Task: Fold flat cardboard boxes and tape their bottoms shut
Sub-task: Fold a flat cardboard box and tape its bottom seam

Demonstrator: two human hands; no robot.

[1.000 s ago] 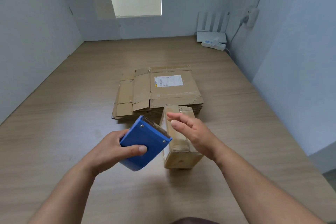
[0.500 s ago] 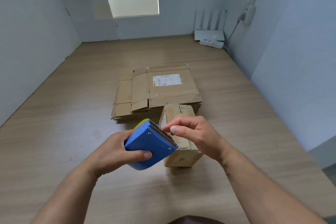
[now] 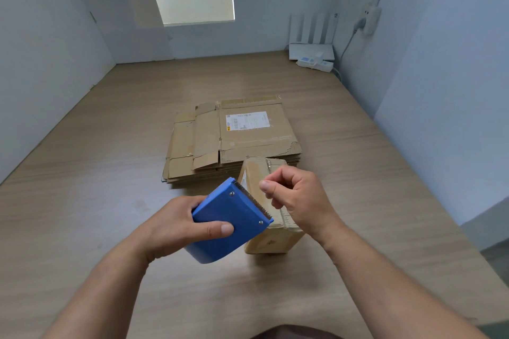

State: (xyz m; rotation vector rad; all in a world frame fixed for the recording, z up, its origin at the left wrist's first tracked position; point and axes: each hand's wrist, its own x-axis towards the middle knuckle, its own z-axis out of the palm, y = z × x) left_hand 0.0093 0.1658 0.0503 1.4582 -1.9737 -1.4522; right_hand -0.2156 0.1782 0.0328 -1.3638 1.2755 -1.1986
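My left hand (image 3: 170, 226) grips a blue tape dispenser (image 3: 228, 217) above the table, its toothed blade pointing up and right. My right hand (image 3: 300, 198) hovers just right of the blade with curled fingers, thumb and forefinger pinched together as if on the tape end; the tape itself barely shows. Right behind both hands a small folded cardboard box (image 3: 272, 239) stands on the table, partly hidden by the dispenser and my right hand. Farther back lies a stack of flat cardboard boxes (image 3: 234, 140), the top one bearing a white label.
The wooden table (image 3: 96, 173) is walled by pale panels on the left, back and right. A white router (image 3: 311, 49) and a power strip (image 3: 315, 63) sit in the far right corner, with a cable running up the wall.
My right hand went from open to curled, came to the dispenser's blade and now sits slightly right of it. My left hand has tilted the dispenser a little and raised it.
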